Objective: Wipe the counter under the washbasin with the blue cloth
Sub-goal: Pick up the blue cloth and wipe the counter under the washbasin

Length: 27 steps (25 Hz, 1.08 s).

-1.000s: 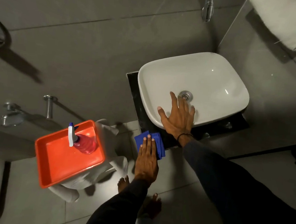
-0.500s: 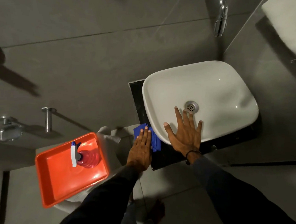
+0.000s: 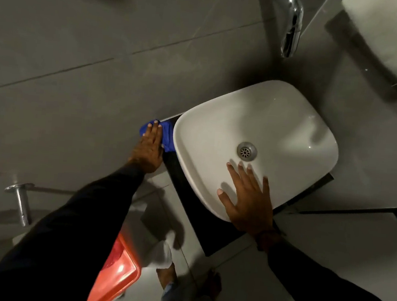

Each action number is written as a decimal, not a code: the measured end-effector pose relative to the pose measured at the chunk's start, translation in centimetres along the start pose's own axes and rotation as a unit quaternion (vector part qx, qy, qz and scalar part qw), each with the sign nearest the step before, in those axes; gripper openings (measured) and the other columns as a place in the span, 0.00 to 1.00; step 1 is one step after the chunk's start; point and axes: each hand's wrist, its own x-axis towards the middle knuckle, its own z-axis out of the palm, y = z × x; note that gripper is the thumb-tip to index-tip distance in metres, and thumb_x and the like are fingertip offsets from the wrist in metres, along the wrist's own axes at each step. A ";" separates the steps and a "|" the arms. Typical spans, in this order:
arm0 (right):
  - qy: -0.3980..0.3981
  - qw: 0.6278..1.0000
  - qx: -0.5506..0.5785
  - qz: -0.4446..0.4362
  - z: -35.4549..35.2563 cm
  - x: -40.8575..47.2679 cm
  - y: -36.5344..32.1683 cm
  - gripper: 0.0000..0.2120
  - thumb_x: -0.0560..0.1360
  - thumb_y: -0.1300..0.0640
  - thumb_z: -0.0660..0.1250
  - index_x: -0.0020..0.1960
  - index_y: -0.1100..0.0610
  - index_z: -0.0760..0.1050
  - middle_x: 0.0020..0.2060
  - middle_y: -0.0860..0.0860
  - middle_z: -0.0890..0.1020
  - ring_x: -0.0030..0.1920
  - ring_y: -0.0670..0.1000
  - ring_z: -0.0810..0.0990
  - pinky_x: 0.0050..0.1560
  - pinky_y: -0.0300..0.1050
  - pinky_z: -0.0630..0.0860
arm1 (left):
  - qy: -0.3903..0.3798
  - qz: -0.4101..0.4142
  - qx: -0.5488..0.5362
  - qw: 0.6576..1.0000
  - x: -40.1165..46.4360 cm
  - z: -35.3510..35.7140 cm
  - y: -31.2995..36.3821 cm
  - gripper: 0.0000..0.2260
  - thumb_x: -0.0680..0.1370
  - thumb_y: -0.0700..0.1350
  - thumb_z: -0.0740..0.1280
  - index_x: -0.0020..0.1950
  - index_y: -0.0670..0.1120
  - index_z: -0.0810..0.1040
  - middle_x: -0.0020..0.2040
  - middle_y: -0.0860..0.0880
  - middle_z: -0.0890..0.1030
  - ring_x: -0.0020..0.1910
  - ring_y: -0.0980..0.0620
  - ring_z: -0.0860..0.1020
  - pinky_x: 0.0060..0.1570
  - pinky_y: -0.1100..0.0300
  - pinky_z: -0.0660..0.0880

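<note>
A white washbasin [image 3: 280, 124] sits on a narrow black counter [image 3: 194, 210] against the grey wall. The blue cloth [image 3: 168, 135] lies on the counter's far left corner, next to the basin's left rim. My left hand [image 3: 149, 148] presses flat on the cloth, fingers stretched toward the wall. My right hand [image 3: 248, 199] rests spread on the basin's near rim, fingers pointing at the drain [image 3: 246, 151] and holding nothing. Most of the counter is hidden under the basin.
A chrome tap [image 3: 292, 26] juts from the wall above the basin. An orange tray [image 3: 117, 276] stands low on the left, partly hidden by my left sleeve. A white towel [image 3: 392, 40] hangs at the upper right. Metal wall fittings [image 3: 21, 201] are at the left.
My left hand has slid the blue cloth along the counter's left strip, from the near corner to the corner by the wall. My right hand stays on the basin's rim.
</note>
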 end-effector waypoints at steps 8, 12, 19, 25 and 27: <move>-0.039 0.999 0.030 0.016 -0.5 0.1 -0.2 0.35 0.78 0.33 0.53 0.81 0.40 0.48 0.81 0.48 0.59 0.82 0.52 0.56 0.79 0.67 0.54 | 0.010 0.025 -0.016 1.000 -1.0 2.4 -0.7 0.28 0.86 0.44 0.55 0.83 0.38 0.49 0.85 0.40 0.46 0.85 0.38 0.44 0.84 0.43 0.46; -0.046 0.998 0.036 0.010 -0.7 0.1 -0.2 0.34 0.78 0.33 0.53 0.81 0.40 0.47 0.81 0.48 0.60 0.82 0.52 0.56 0.79 0.66 0.54 | -0.004 0.061 -0.006 0.998 -5.7 5.6 1.1 0.28 0.85 0.45 0.52 0.83 0.39 0.49 0.85 0.40 0.47 0.85 0.39 0.45 0.84 0.45 0.46; -0.057 0.997 0.045 0.004 -0.5 0.3 -0.1 0.33 0.78 0.33 0.50 0.81 0.38 0.46 0.81 0.47 0.60 0.82 0.54 0.57 0.79 0.67 0.52 | -0.037 0.033 0.035 0.998 -14.4 11.9 7.1 0.31 0.85 0.47 0.53 0.83 0.44 0.40 0.85 0.43 0.42 0.84 0.41 0.40 0.84 0.43 0.48; -0.068 0.996 0.059 -0.012 -0.4 0.3 0.3 0.31 0.79 0.35 0.51 0.80 0.40 0.48 0.81 0.48 0.61 0.81 0.56 0.58 0.79 0.68 0.52 | -0.051 0.013 0.088 0.995 -21.7 17.4 13.3 0.36 0.82 0.46 0.56 0.82 0.47 0.35 0.84 0.45 0.37 0.83 0.42 0.37 0.84 0.43 0.46; -0.057 0.994 0.093 -0.020 -0.5 -0.2 0.4 0.30 0.80 0.37 0.52 0.80 0.42 0.52 0.80 0.51 0.64 0.80 0.56 0.60 0.79 0.66 0.53 | -0.053 -0.003 0.094 0.994 -23.1 18.4 15.0 0.35 0.82 0.45 0.54 0.82 0.47 0.34 0.85 0.45 0.37 0.84 0.42 0.37 0.84 0.44 0.45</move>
